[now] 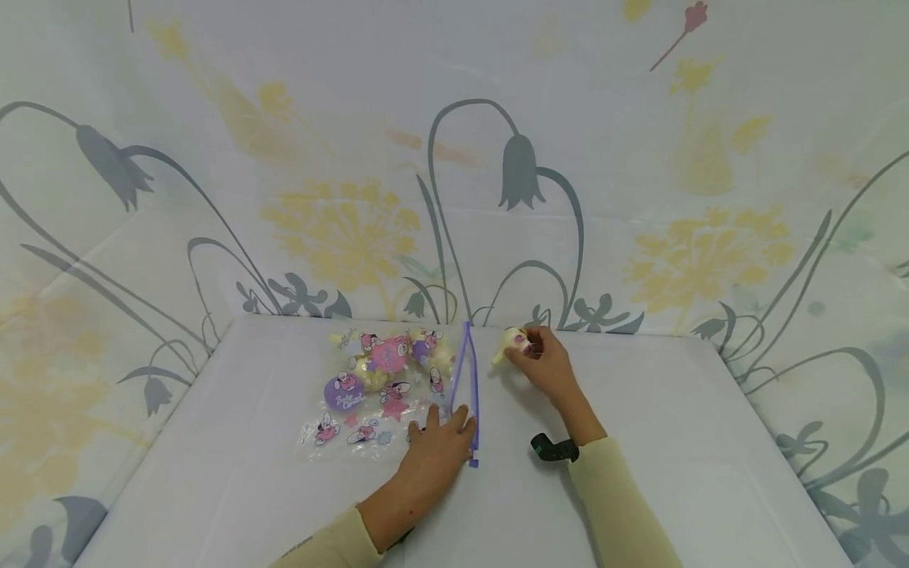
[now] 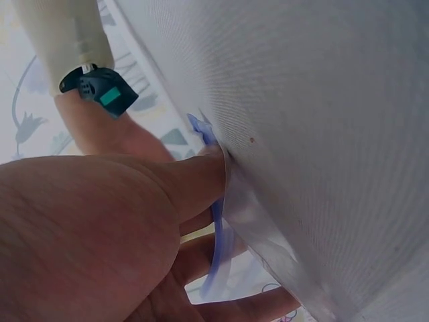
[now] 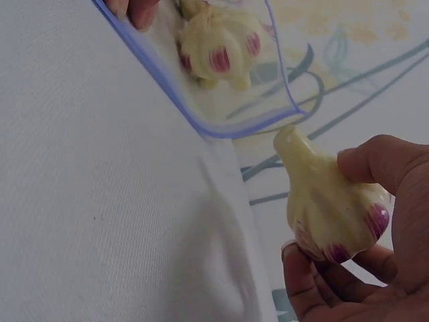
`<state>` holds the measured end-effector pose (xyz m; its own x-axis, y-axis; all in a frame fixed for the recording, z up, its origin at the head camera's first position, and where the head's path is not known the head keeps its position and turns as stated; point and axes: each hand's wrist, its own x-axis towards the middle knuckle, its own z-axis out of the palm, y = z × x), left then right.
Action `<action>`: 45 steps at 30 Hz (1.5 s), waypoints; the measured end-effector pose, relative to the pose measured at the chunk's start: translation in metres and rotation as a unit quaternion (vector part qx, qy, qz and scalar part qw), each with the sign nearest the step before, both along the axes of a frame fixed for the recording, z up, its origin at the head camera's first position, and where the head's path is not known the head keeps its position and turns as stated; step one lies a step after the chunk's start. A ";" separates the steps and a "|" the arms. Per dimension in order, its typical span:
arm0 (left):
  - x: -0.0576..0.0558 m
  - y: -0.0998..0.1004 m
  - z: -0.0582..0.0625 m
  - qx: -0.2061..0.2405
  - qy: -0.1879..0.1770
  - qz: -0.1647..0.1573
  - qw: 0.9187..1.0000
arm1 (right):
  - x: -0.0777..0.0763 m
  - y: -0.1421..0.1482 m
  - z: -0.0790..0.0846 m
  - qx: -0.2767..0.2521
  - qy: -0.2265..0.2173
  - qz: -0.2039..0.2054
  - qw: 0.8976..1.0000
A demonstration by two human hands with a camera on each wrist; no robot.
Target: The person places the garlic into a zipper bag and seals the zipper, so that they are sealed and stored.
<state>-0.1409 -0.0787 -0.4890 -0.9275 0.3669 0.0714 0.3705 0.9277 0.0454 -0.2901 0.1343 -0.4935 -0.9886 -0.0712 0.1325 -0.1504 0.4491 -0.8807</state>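
My right hand [image 1: 547, 363] grips a glossy cream toy garlic bulb [image 3: 332, 201] with purple patches, thumb on one side and fingertips beneath. Its stem points toward the open mouth of a clear zip bag [image 1: 348, 422], apart from it. The bag is printed with pink and purple cartoon figures and lies flat, its purple zip strip [image 1: 476, 394] at the right. At that mouth my left hand [image 1: 436, 454] holds the bag's near edge, other fingers spread over the plastic. Another garlic bulb [image 3: 218, 50] is inside the bag with other cream pieces, partly hidden by the print.
A white cloth-covered table [image 1: 234, 481] lies beneath the bag. Behind it hangs a backdrop [image 1: 611, 102] with grey bellflowers and yellow blooms. A dark camera [image 1: 554, 448] is strapped to the right wrist.
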 end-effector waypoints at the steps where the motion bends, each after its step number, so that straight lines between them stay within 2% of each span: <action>1: 0.000 0.000 0.000 0.001 -0.001 0.000 1.000 | 0.000 -0.001 0.000 0.001 0.000 0.003 1.000; 12: 0.002 0.001 0.000 -0.018 0.007 -0.003 1.000 | 0.006 -0.018 -0.002 0.014 -0.001 0.034 0.999; 22: 0.001 0.002 0.002 -0.012 -0.008 0.004 1.000 | 0.009 -0.035 -0.010 0.015 0.013 0.075 0.997; 38: 0.000 0.001 0.000 0.009 -0.008 0.009 1.000 | 0.010 -0.045 -0.022 0.030 0.029 0.094 0.995; 45: 0.000 0.002 0.001 0.017 -0.028 0.010 0.999 | 0.012 -0.046 -0.020 0.025 0.028 0.093 0.995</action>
<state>-0.1411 -0.0772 -0.4885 -0.9376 0.3463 0.0317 0.3477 0.9325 0.0973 -0.2781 0.0878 -0.5136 -0.9489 -0.2595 0.1795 -0.2837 0.4527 -0.8453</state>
